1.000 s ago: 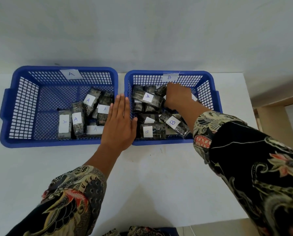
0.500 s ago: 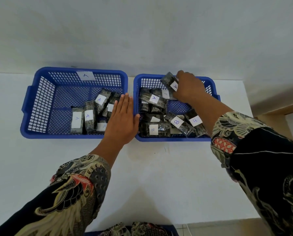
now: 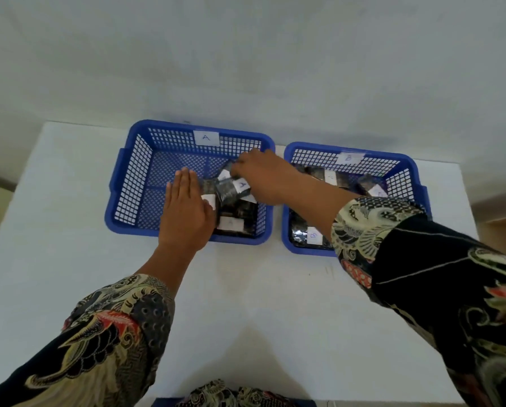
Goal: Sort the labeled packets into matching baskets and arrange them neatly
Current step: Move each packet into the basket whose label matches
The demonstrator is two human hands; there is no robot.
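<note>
— Where are your hands?

— Both are over basket A, well apart. Your left hand lies flat, fingers straight, on the packets at its near right corner. Your right hand reaches across from basket B, fingers curled round an A-labeled packet atop that pile.

— And basket B?

— Just right of basket A, with more packets in it.
</note>
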